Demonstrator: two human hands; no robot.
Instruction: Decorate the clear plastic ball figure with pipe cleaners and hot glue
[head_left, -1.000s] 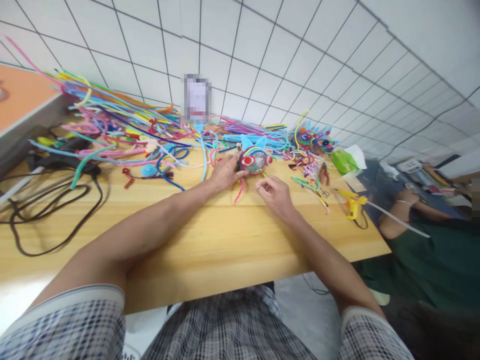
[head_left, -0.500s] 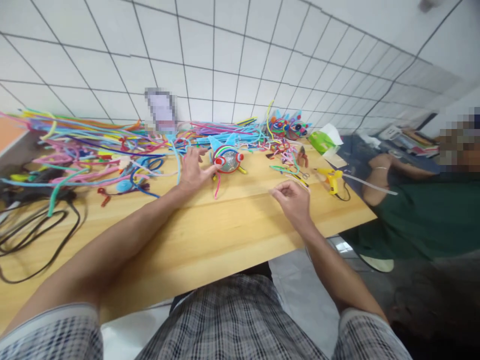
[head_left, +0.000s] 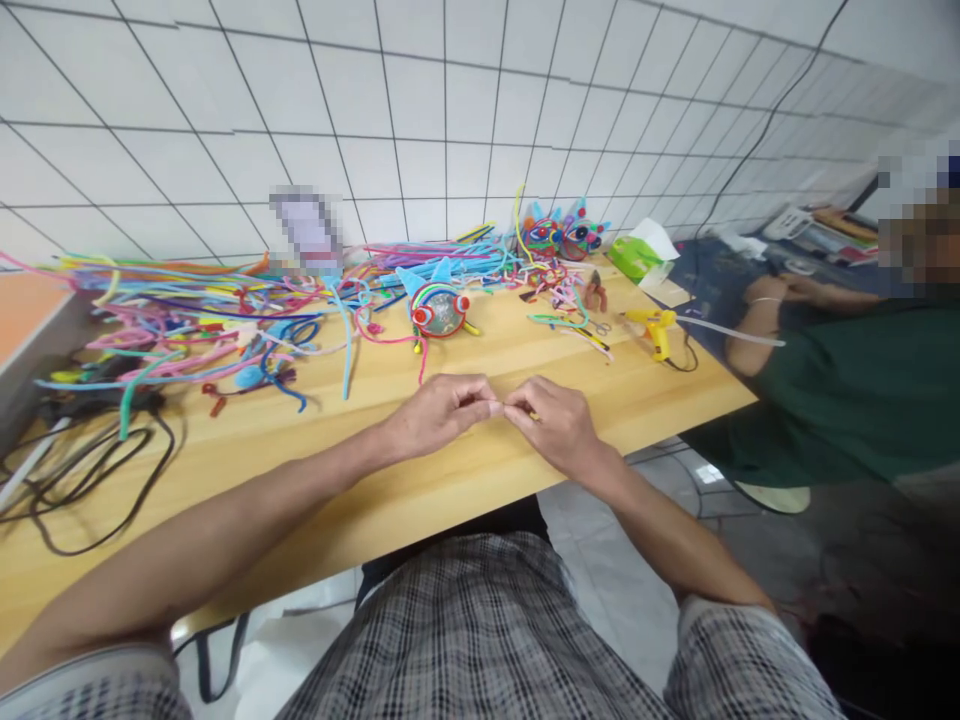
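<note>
My left hand (head_left: 450,412) and my right hand (head_left: 551,418) meet fingertip to fingertip above the front part of the wooden table (head_left: 390,500). Both are pinched closed; whatever lies between the fingertips is too small to make out. Just beyond them stands a pipe-cleaner animal head (head_left: 442,312) with blue ears, red round eyes and a silvery middle, touched by neither hand. A pink pipe cleaner (head_left: 424,360) trails from its lower left toward my left hand.
Heaped pipe cleaners (head_left: 172,310) line the wall side. Two similar heads (head_left: 581,235), scissors (head_left: 600,327), a yellow glue gun (head_left: 652,328) and a green tissue pack (head_left: 641,255) stand right. Black cables (head_left: 97,480) coil at left. A person in dark green (head_left: 832,370) sits at right.
My left hand has let go of the animal head and come back toward me to the right. My right hand has moved slightly left, so the fingertips now meet.
</note>
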